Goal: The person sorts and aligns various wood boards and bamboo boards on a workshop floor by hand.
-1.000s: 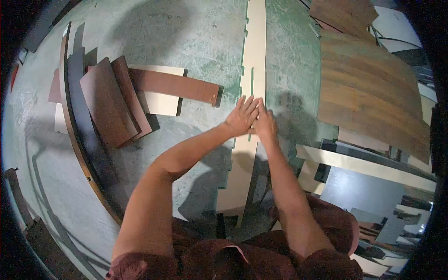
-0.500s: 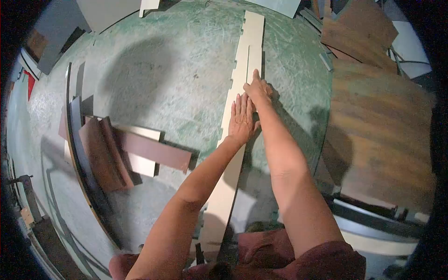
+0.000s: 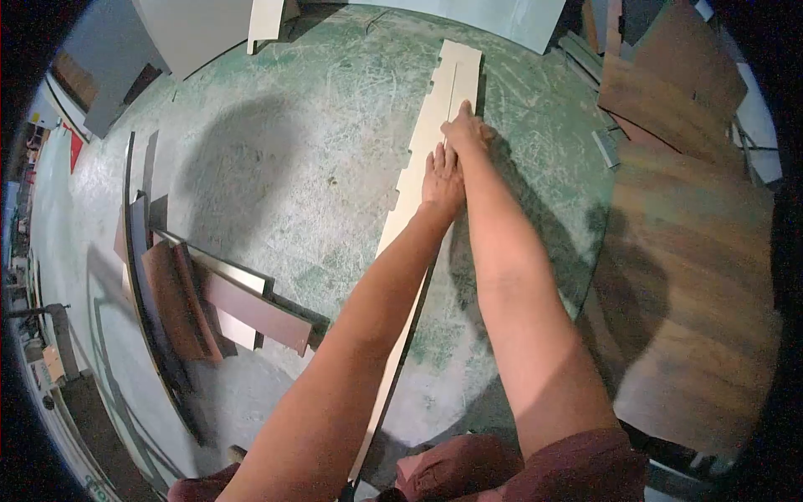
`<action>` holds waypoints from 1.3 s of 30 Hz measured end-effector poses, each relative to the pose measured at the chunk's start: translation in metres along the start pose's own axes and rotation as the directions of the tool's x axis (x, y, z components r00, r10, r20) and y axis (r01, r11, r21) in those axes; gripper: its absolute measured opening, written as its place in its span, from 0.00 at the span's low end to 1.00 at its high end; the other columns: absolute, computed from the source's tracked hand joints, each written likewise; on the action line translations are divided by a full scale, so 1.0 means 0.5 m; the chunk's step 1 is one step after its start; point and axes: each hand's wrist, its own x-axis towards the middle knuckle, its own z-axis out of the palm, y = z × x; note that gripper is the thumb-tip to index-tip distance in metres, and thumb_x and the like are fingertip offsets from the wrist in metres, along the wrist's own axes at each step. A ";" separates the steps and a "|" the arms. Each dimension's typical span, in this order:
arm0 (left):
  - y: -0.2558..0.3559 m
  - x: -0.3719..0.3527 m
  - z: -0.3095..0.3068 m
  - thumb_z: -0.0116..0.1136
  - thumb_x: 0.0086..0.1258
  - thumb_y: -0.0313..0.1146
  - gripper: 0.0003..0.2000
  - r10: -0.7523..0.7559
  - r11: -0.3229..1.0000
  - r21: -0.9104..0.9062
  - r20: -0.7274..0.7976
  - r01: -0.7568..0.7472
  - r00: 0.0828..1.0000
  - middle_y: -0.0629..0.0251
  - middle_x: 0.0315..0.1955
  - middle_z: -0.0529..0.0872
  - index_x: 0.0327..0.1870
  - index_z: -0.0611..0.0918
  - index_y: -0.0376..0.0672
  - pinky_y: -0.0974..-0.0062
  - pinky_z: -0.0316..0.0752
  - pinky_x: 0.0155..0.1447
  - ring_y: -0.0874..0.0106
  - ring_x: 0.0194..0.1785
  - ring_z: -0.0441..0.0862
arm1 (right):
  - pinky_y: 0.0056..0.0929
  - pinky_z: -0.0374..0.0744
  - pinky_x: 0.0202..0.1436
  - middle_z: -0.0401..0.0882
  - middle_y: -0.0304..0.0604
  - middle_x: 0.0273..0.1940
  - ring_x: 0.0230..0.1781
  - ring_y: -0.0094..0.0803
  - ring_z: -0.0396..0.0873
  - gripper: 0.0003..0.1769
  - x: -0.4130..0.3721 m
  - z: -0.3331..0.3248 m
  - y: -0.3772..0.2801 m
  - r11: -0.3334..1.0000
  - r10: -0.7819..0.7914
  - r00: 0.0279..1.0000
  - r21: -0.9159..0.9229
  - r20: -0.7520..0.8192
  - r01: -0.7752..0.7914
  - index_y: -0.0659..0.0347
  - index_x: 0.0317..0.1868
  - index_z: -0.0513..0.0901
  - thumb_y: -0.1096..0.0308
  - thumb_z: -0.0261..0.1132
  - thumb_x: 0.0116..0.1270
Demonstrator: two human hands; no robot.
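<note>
A long cream board [image 3: 427,134] with notches along its left edge lies on the floor, running away from me. On its right side a narrow cream strip [image 3: 465,79] lies lengthwise, its far end just short of the board's far end. My right hand [image 3: 468,134] is closed on the strip, index finger stretched forward and the other fingers curled at the right edge. Just behind and left of it, my left hand [image 3: 443,180] rests flat, fingers extended. The part of the strip under both hands is hidden.
Brown and cream offcuts [image 3: 255,305] lie at the left beside a long curved dark-edged strip [image 3: 138,284]. A large wood-grain sheet [image 3: 703,276] covers the right side, with more panels [image 3: 686,67] behind it. Pale panels [image 3: 493,17] stand at the far edge.
Both hands have slid forward along the board, and the narrow strip's end now lies closer to the board's far end. The camera view has shifted.
</note>
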 end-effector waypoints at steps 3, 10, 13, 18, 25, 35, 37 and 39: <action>0.009 0.004 -0.016 0.38 0.66 0.37 0.27 -0.055 0.997 -0.057 0.039 0.057 0.998 0.52 0.65 0.52 0.65 0.54 0.35 0.58 0.49 0.67 0.56 0.68 0.51 | 0.55 0.71 0.47 0.63 0.62 0.54 0.56 0.59 0.63 0.39 0.016 0.028 0.012 0.999 0.023 0.998 -0.022 -0.056 -0.025 0.51 0.62 0.54 0.61 0.62 0.49; 0.026 -0.073 -0.036 0.37 0.67 0.37 0.26 -0.057 0.998 0.012 0.112 0.056 0.992 0.54 0.66 0.53 0.65 0.55 0.37 0.58 0.48 0.67 0.58 0.68 0.52 | 0.49 0.72 0.47 0.65 0.61 0.54 0.53 0.52 0.68 0.44 -0.077 0.026 0.045 0.996 -0.080 0.996 -0.042 -0.050 0.078 0.52 0.66 0.49 0.58 0.61 0.51; 0.039 -0.148 -0.029 0.38 0.66 0.36 0.26 -0.042 0.996 -0.069 0.094 0.049 0.995 0.53 0.65 0.53 0.64 0.57 0.37 0.58 0.48 0.67 0.58 0.68 0.51 | 0.46 0.72 0.49 0.68 0.57 0.53 0.52 0.49 0.70 0.43 -0.156 0.032 0.051 0.991 -0.028 0.997 -0.132 -0.073 0.018 0.54 0.66 0.49 0.58 0.61 0.52; 0.054 -0.363 -0.023 0.45 0.63 0.37 0.27 0.015 1.000 0.006 0.143 -0.016 0.990 0.47 0.63 0.55 0.63 0.58 0.39 0.57 0.47 0.67 0.52 0.67 0.49 | 0.44 0.71 0.50 0.68 0.60 0.52 0.49 0.46 0.72 0.45 -0.342 0.108 0.113 0.974 -0.182 0.980 -0.150 -0.078 0.169 0.60 0.66 0.48 0.57 0.61 0.52; 0.058 -0.719 -0.020 0.46 0.62 0.35 0.25 -0.138 0.964 -0.223 0.033 0.142 0.990 0.48 0.56 0.62 0.60 0.62 0.36 0.55 0.59 0.57 0.53 0.58 0.62 | 0.45 0.70 0.48 0.68 0.63 0.51 0.45 0.50 0.75 0.50 -0.670 0.194 0.137 0.969 -0.202 0.967 -0.109 0.155 0.220 0.59 0.67 0.37 0.53 0.60 0.53; 0.038 -0.769 -0.002 0.56 0.57 0.39 0.27 -0.289 0.933 -0.245 -0.070 0.264 0.955 0.53 0.47 0.65 0.57 0.64 0.44 0.59 0.64 0.47 0.56 0.50 0.65 | 0.46 0.67 0.44 0.76 0.60 0.43 0.38 0.48 0.78 0.54 -0.704 0.222 0.138 0.961 -0.229 0.937 -0.092 0.263 0.261 0.63 0.67 0.31 0.53 0.59 0.53; 0.038 -0.737 -0.021 0.54 0.58 0.38 0.23 -0.325 0.912 -0.271 -0.018 0.308 0.945 0.55 0.43 0.67 0.55 0.68 0.45 0.58 0.64 0.46 0.57 0.48 0.66 | 0.46 0.67 0.44 0.75 0.61 0.43 0.37 0.48 0.77 0.54 -0.667 0.233 0.135 0.959 -0.247 0.950 -0.091 0.193 0.268 0.63 0.67 0.32 0.53 0.60 0.52; 0.031 -0.691 -0.022 0.54 0.58 0.39 0.22 -0.338 0.912 -0.243 0.012 0.331 0.941 0.55 0.42 0.67 0.54 0.68 0.46 0.58 0.64 0.46 0.57 0.48 0.67 | 0.47 0.67 0.44 0.75 0.62 0.42 0.36 0.50 0.76 0.54 -0.630 0.233 0.124 0.961 -0.270 0.959 -0.043 0.092 0.274 0.61 0.68 0.36 0.54 0.61 0.50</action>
